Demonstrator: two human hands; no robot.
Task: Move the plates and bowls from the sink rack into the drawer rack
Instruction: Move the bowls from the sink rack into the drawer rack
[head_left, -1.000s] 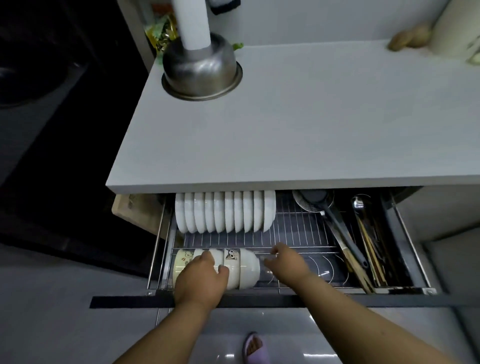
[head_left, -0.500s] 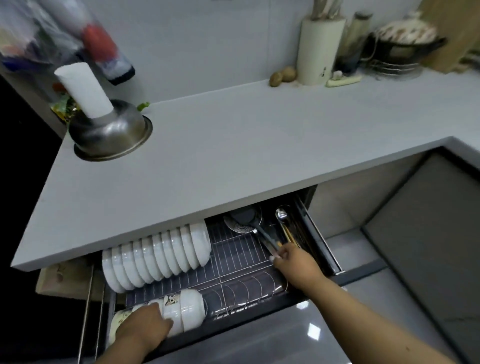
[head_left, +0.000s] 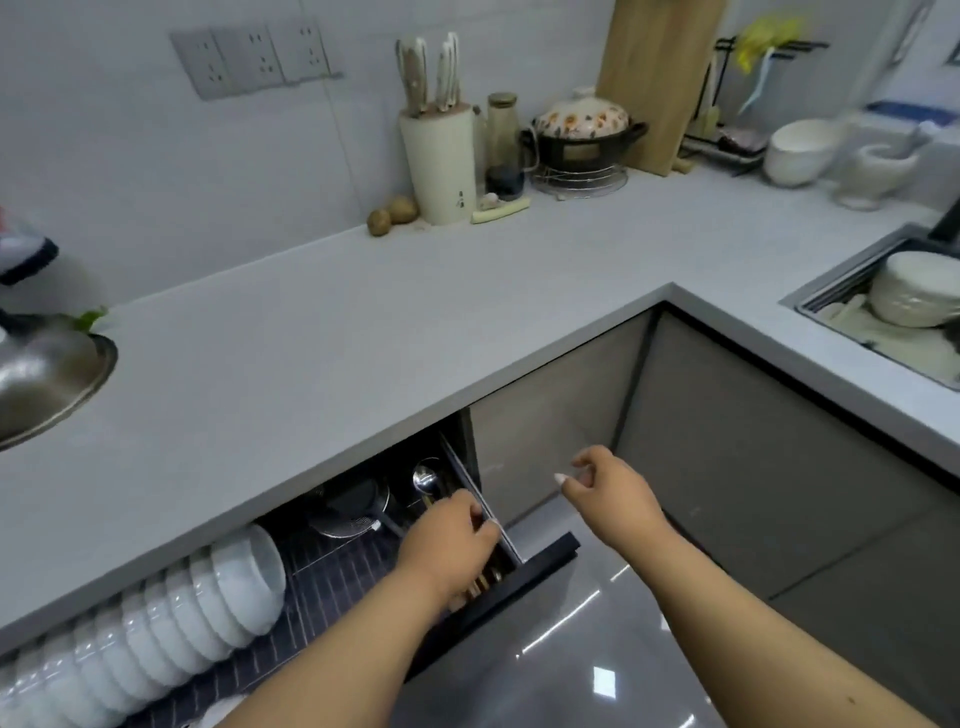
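Observation:
The open drawer rack (head_left: 332, 566) sits under the counter. A row of white plates (head_left: 171, 618) stands on edge in its back left part. My left hand (head_left: 449, 545) is over the drawer's right end, above the utensil compartment, fingers curled downward beside the side rail; I see nothing held in it. My right hand (head_left: 608, 488) hangs in the air to the right of the drawer, fingers loosely curled and empty. At the far right, stacked white bowls (head_left: 914, 293) sit in the sink rack (head_left: 826, 301).
A ladle and spoon (head_left: 426, 480) lie in the drawer's right part. On the grey counter (head_left: 415, 332) stand a steel bowl (head_left: 47, 379), a knife block (head_left: 439, 161), a clay pot (head_left: 582, 135), a cutting board (head_left: 654, 83) and a white bowl (head_left: 797, 150).
The view swung up and right toward the sink. My left hand left the bowls in the front row and moved right to the utensil compartment. My right hand lifted out of the drawer.

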